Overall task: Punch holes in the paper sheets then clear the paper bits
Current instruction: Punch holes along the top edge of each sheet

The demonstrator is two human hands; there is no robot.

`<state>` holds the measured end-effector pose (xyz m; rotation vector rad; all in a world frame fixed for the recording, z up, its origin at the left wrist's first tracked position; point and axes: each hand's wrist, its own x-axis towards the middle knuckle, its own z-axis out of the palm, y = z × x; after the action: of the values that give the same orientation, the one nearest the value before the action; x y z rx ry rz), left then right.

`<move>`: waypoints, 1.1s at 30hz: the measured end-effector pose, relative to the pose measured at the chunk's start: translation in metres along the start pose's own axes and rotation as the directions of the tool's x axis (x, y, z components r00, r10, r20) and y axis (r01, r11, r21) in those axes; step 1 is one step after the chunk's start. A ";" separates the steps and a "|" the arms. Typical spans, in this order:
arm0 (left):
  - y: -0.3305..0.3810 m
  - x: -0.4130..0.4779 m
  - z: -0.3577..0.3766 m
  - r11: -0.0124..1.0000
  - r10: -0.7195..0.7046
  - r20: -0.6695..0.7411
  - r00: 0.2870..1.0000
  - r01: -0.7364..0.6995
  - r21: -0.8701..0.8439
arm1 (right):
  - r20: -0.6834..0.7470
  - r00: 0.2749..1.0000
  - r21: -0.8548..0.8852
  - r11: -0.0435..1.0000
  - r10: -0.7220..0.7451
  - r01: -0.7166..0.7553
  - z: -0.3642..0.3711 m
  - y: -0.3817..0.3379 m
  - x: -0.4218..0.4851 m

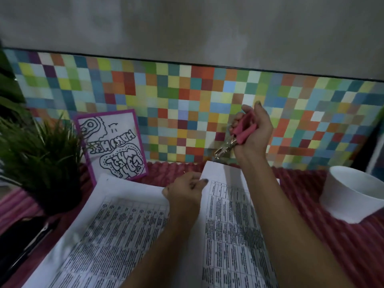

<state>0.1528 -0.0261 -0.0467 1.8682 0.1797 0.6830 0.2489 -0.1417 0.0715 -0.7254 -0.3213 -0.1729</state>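
Note:
Two printed paper sheets lie in front of me on a red ribbed cloth: a left sheet (116,221) and a right sheet (228,215) whose far edge lifts up. My left hand (185,190) pinches the near top corner of the right sheet. My right hand (252,132) is raised above that sheet's far edge and grips a hand-held hole punch (239,134) with pink handles; its metal jaws point down and left, just above the paper. No paper bits can be made out.
A white bowl (351,192) stands at the right. A green potted plant (41,163) is at the left, and a purple-framed drawing (114,144) leans on the colourful checkered wall. Dark objects (25,242) lie at the lower left.

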 end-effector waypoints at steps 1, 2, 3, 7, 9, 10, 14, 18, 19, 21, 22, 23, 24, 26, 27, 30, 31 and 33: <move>0.001 0.000 0.000 1.000 0.003 0.007 1.000 -0.003 -0.017 | 0.018 1.000 -0.015 1.000 -0.008 0.008 -0.002 0.006 0.000; 0.000 0.000 -0.001 1.000 0.003 0.013 1.000 -0.003 -0.028 | 0.041 0.999 -0.035 0.999 -0.007 0.008 -0.005 0.010 0.000; -0.001 0.001 -0.001 0.999 -0.001 0.019 1.000 0.002 -0.033 | 0.066 0.998 -0.048 0.999 -0.002 0.005 -0.006 0.012 -0.001; -0.009 0.005 0.000 0.996 -0.011 0.034 0.999 0.014 -0.090 | 0.134 0.991 -0.035 0.999 0.023 -0.018 -0.010 0.010 0.001; -0.012 0.006 0.001 0.992 0.007 0.042 0.999 -0.001 -0.125 | 0.145 0.989 -0.053 0.998 0.040 -0.033 -0.011 0.014 0.001; -0.012 0.006 0.001 0.991 0.018 0.043 0.999 -0.013 -0.130 | 0.147 0.988 -0.068 0.997 0.045 -0.036 -0.011 0.017 0.000; -0.011 0.004 0.000 0.995 0.033 0.015 0.999 -0.031 -0.099 | 0.123 0.992 -0.092 0.996 0.028 -0.017 -0.009 0.025 -0.002; -0.011 0.003 0.000 0.992 0.037 0.015 0.999 -0.035 -0.120 | 0.098 0.995 -0.050 0.999 -0.008 0.013 -0.006 0.022 -0.001; -0.011 0.003 0.001 0.992 0.042 0.017 0.999 -0.040 -0.123 | 0.097 0.995 -0.047 0.999 -0.016 0.021 -0.006 0.021 -0.002; -0.012 0.004 0.002 0.991 0.055 0.015 0.998 -0.053 -0.121 | 0.100 0.995 -0.038 0.999 -0.026 0.030 -0.006 0.020 -0.001; -0.012 0.004 0.002 0.991 0.059 0.011 0.998 -0.057 -0.121 | 0.100 0.995 -0.035 0.999 -0.027 0.030 -0.006 0.020 -0.002; -0.013 0.004 0.002 0.990 0.062 0.006 0.998 -0.061 -0.126 | 0.100 0.995 -0.039 0.999 -0.027 0.031 -0.006 0.020 -0.002; -0.014 0.004 0.002 0.989 0.065 -0.001 0.998 -0.065 -0.132 | 0.101 0.995 -0.050 0.998 -0.027 0.032 -0.006 0.020 -0.002; -0.016 0.004 0.003 0.988 0.067 -0.009 0.998 -0.067 -0.136 | 0.099 0.995 -0.080 0.996 -0.026 0.034 -0.005 0.021 -0.002; -0.017 0.004 0.004 0.989 0.068 -0.008 0.998 -0.069 -0.134 | 0.097 0.995 -0.094 0.995 -0.027 0.036 -0.005 0.021 -0.002; -0.016 0.004 0.003 0.988 0.079 -0.006 0.997 -0.079 -0.133 | 0.092 0.995 -0.128 0.991 -0.034 0.045 -0.007 0.021 -0.002; -0.016 0.004 0.003 0.986 0.085 -0.012 0.996 -0.086 -0.145 | 0.091 0.995 -0.135 0.990 -0.036 0.048 -0.008 0.021 -0.002; -0.013 0.003 0.002 0.983 0.094 -0.023 0.995 -0.097 -0.157 | 0.089 0.995 -0.139 0.989 -0.042 0.054 -0.009 0.020 -0.003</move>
<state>0.1589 -0.0214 -0.0581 1.7279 0.0443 0.7557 0.2538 -0.1325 0.0515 -0.8678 -0.4119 -0.2119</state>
